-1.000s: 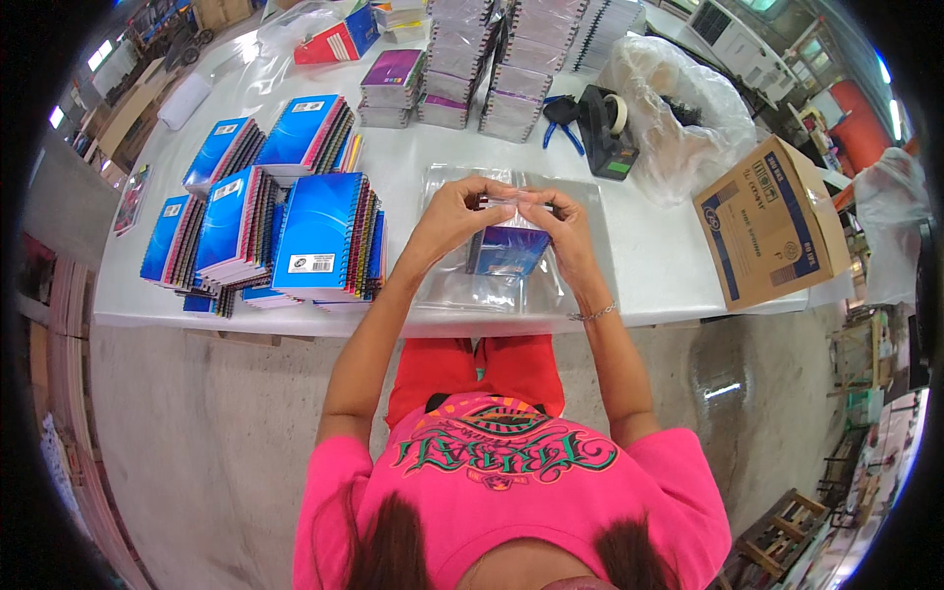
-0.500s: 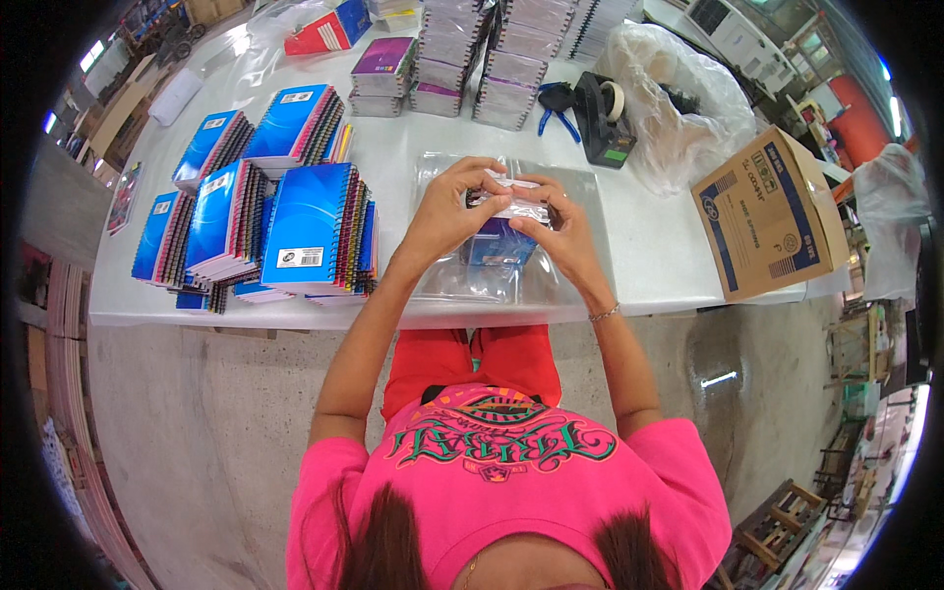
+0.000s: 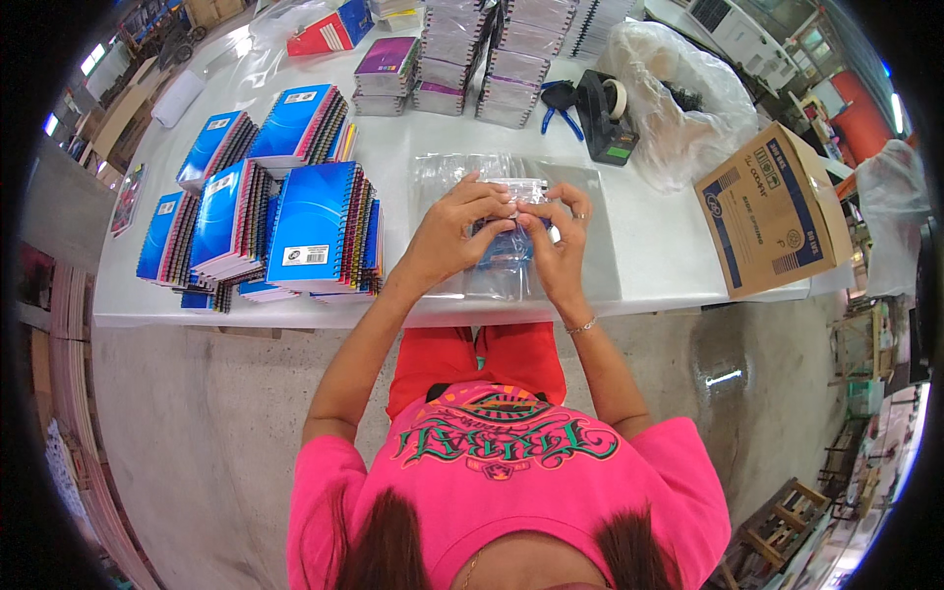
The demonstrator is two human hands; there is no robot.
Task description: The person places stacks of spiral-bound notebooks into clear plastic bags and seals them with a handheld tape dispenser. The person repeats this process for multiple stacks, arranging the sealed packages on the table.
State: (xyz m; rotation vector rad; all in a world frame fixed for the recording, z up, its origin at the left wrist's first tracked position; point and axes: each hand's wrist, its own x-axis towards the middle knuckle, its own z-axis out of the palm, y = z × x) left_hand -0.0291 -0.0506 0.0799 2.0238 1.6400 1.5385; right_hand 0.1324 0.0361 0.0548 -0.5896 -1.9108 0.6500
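Note:
In front of me a blue notebook bundle (image 3: 504,254) lies in a clear plastic bag, on top of a layer of flat transparent bags (image 3: 590,280). My left hand (image 3: 454,234) is closed, its fingertips pinching the plastic bag (image 3: 521,187) over the bundle. My right hand (image 3: 557,244) pinches the same plastic from the other side, thumb and index finger almost meeting the left fingertips. Both hands cover much of the bundle, so its far end is partly hidden. To the left stand several stacks of blue spiral notebooks (image 3: 317,221).
At the back rise tall stacks of wrapped notebooks (image 3: 444,59), next to a purple-topped stack (image 3: 385,64). Blue-handled pliers (image 3: 561,106), a black tape dispenser (image 3: 602,123) and a crumpled plastic bag (image 3: 678,108) sit far right. A cardboard box (image 3: 767,221) stands at the right edge.
Both hands have come slightly lower and nearer each other over the bundle, pressing the plastic down. My right fingers have moved inward toward the left fingertips. The stacks stay as they were.

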